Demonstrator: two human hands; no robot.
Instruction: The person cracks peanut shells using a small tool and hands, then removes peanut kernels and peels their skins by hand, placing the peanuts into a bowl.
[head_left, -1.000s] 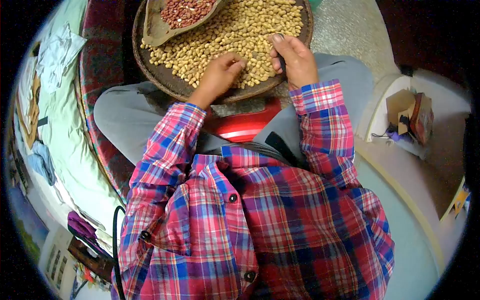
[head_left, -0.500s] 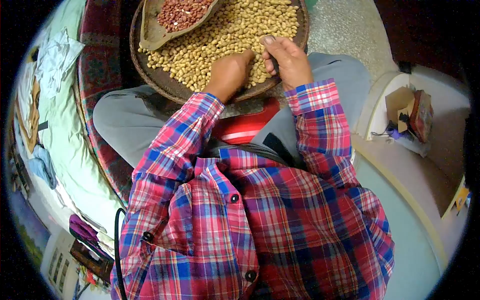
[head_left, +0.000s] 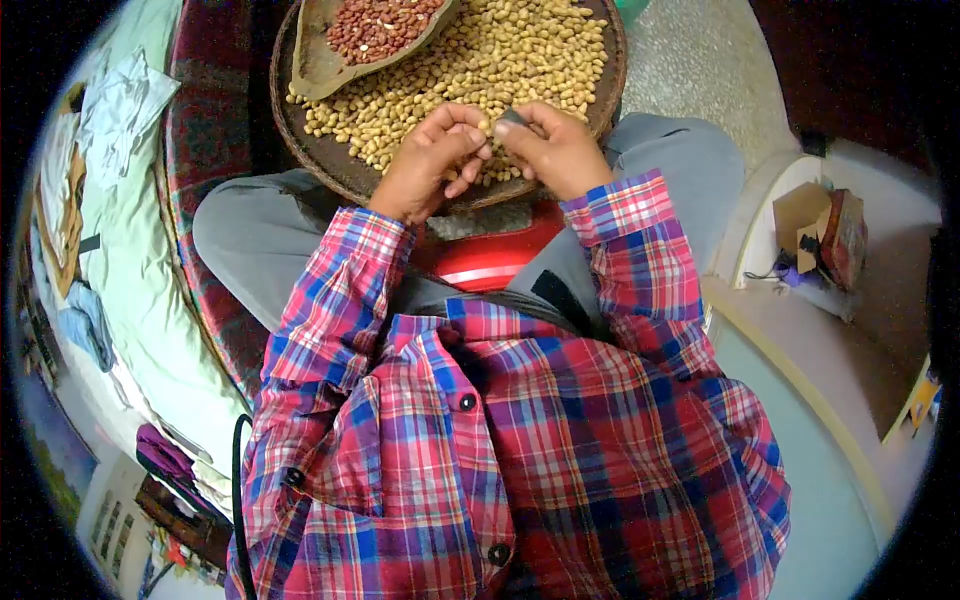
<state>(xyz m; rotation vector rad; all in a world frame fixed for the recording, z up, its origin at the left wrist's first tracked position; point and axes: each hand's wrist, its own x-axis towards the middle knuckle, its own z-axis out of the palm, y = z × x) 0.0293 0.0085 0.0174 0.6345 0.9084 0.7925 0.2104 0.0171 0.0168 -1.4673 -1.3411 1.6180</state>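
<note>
Over the near side of a round basket (head_left: 318, 170) full of unshelled peanuts (head_left: 510, 60), my two hands are brought close together. My left hand (head_left: 428, 162) is closed, pinching a peanut (head_left: 486, 126) between thumb and forefinger. Facing it, my right hand (head_left: 562, 155) is closed on a small dark object (head_left: 513, 117) at its fingertips; its exact kind is too small to tell. Resting on the basket's far left is a worn, shallow scoop-like container (head_left: 318, 72) with red shelled peanut kernels (head_left: 380, 28) in it.
My crossed legs (head_left: 250, 235) flank the basket, with a red surface (head_left: 490, 250) between them. A bed with a pale green sheet (head_left: 140, 260) runs along the left. On the right, a curved white shelf (head_left: 765, 215) holds an open cardboard box (head_left: 800, 215).
My left hand has lifted from the peanuts and turned, now with a peanut at its fingertips. My right hand has come down and left to meet it.
</note>
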